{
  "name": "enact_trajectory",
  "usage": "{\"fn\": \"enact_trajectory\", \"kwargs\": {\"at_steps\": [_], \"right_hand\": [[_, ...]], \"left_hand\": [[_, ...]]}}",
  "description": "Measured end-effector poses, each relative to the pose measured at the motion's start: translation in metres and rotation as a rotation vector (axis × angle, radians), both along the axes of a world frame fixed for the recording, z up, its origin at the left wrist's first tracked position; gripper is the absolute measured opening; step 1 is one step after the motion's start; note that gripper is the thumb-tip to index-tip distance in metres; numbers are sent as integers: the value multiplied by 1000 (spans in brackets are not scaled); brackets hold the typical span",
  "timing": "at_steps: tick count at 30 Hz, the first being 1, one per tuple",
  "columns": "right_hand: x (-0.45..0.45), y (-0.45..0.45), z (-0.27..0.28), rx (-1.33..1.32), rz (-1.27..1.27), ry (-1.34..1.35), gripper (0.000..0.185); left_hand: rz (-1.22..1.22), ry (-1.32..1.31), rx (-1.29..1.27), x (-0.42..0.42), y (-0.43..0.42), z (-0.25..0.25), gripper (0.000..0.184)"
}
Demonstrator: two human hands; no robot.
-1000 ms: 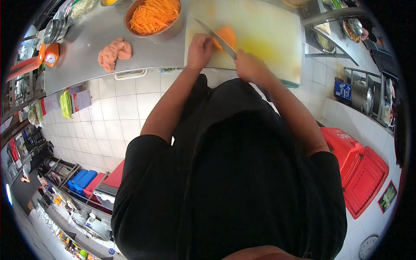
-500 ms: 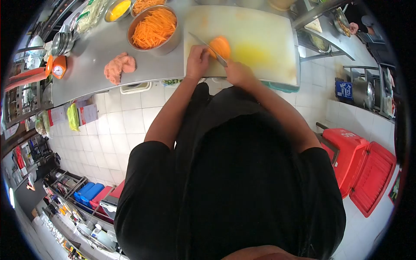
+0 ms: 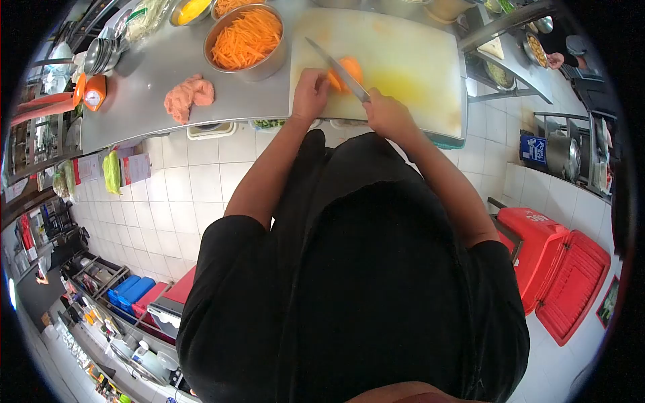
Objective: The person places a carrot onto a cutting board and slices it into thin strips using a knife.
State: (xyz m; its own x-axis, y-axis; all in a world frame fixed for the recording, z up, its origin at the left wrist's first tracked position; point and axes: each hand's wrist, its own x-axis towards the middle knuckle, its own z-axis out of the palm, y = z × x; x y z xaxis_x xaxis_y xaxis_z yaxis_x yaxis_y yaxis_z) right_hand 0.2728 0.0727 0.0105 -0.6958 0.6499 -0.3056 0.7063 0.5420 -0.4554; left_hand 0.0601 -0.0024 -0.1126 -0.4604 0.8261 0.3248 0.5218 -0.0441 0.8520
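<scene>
At upper centre, the right hand (image 3: 390,117) wraps the knife (image 3: 338,70) handle; the left hand's (image 3: 310,95) curled fingers touch the carrot (image 3: 351,66), grip unclear, on the cutting board (image 3: 430,74). Beyond, upper left, carrot shreds (image 3: 247,37) fill a steel bowl (image 3: 254,71).

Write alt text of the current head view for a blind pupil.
A person's right hand holds a knife at an orange food piece on a cutting board, left hand beside the piece. Left of the board, a steel counter holds a metal bowl of orange shreds and a pink cloth.
</scene>
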Motion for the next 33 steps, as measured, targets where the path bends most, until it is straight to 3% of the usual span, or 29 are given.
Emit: {"fn": "enact_trajectory", "kwargs": {"at_steps": [19,33], "right_hand": [[-12,7,9,15,98,-163,28],[-11,13,1,14,111,-119,27]], "left_hand": [[20,38,61,3,0,9,16],[37,19,54,2,1,5,16]]}}
